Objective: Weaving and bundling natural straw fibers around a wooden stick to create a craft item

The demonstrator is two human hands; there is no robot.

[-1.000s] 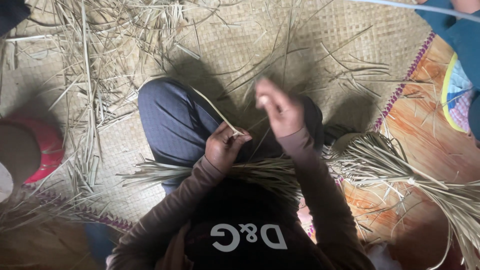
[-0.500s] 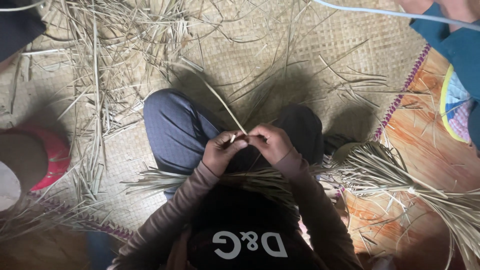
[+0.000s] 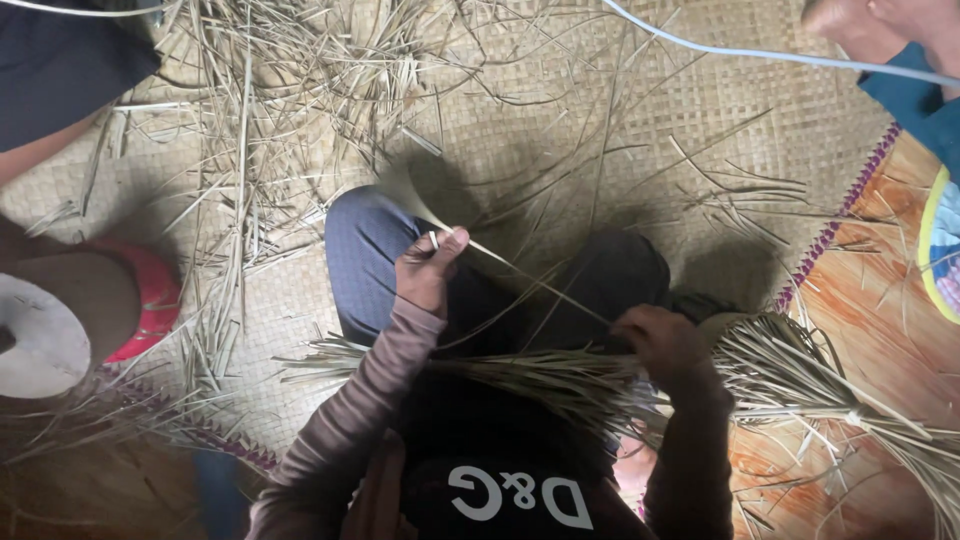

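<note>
My left hand (image 3: 425, 272) is raised over my knee and pinches the top of a thin dried leaf strip (image 3: 540, 283); a small pale piece sticks up between its fingers. The strip runs down and to the right to my right hand (image 3: 662, 342), which is closed on its lower end. My right hand rests just above a bundle of dried leaf strips (image 3: 520, 375) lying across my lap. The bundle fans out to the right (image 3: 800, 370).
I sit on a woven straw mat (image 3: 650, 110). Loose leaf scraps (image 3: 260, 90) are heaped at the upper left. A red container (image 3: 150, 300) stands left. A white cable (image 3: 750, 55) crosses the top. Other people sit at the top left (image 3: 60, 70) and top right (image 3: 920, 100).
My hands were together in front of me; now the left has lifted up and left while the right has pulled down and right, drawing the strip out between them.
</note>
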